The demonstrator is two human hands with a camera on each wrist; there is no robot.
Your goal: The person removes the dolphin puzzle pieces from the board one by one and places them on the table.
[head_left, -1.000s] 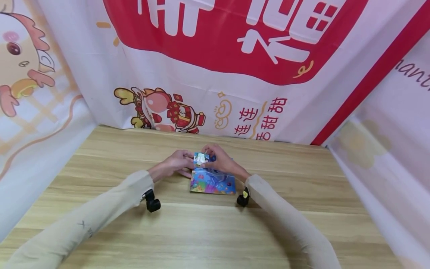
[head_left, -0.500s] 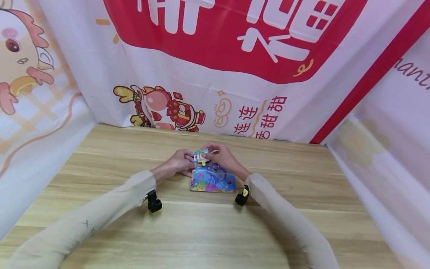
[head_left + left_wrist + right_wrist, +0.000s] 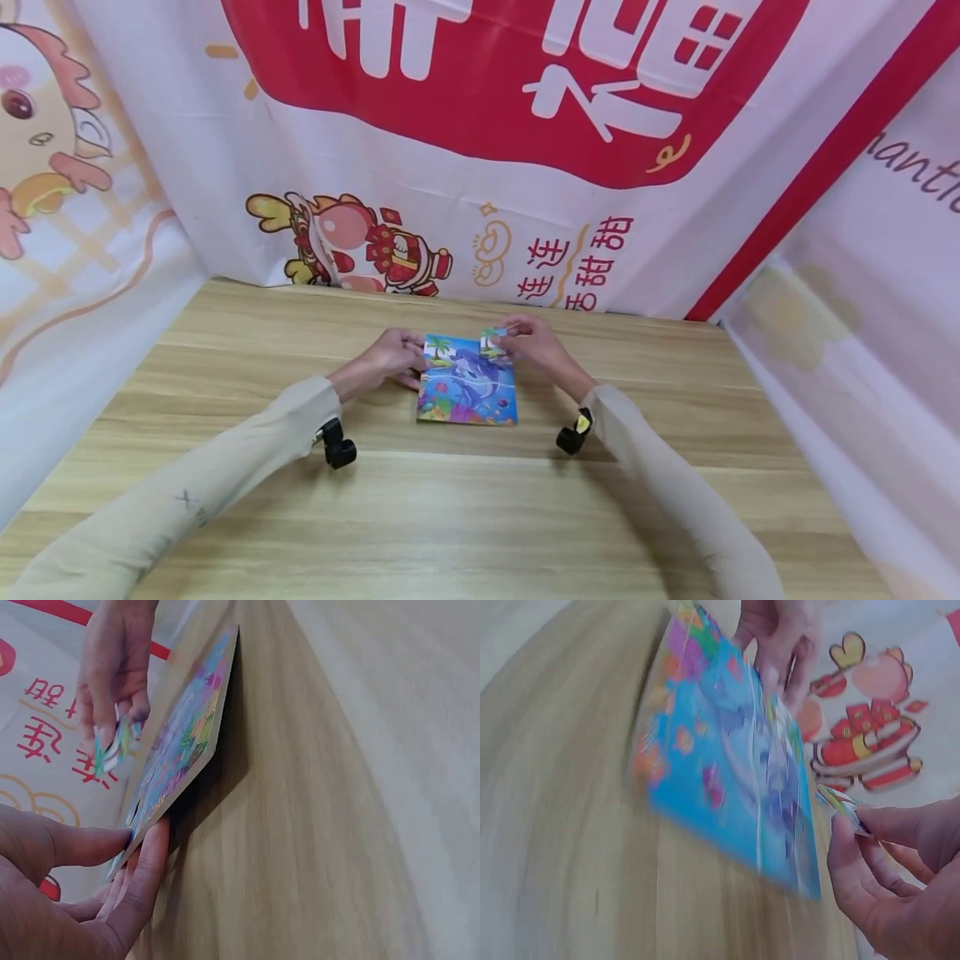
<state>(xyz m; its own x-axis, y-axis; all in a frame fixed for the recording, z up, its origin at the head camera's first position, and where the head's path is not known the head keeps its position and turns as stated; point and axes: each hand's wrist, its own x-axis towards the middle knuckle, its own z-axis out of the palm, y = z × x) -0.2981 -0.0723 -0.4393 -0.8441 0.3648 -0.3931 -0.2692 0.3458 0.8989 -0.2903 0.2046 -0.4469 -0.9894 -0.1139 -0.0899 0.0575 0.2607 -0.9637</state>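
A blue jigsaw puzzle board (image 3: 467,392) with a dolphin and sea picture is tilted above the wooden table. My left hand (image 3: 388,357) grips its left edge; in the left wrist view the thumb (image 3: 94,846) lies on the picture side and fingers lie underneath. Over the board's upper right corner, my right hand (image 3: 542,343) pinches a small puzzle piece (image 3: 491,340) with a palm tree on it. The right wrist view has this piece (image 3: 838,801) between thumb and fingers, beside the board's edge (image 3: 810,862). Fingers hide part of the piece.
The wooden tabletop (image 3: 450,517) spreads around the board. A printed white and red cloth (image 3: 420,158) hangs behind it, with more cloth at left and right. A small black camera (image 3: 339,446) sits on the left wrist, another (image 3: 573,433) on the right.
My right hand has moved right with the puzzle piece, from the board's upper left to its upper right. The upper left palm tree is now uncovered. The left hand keeps its grip.
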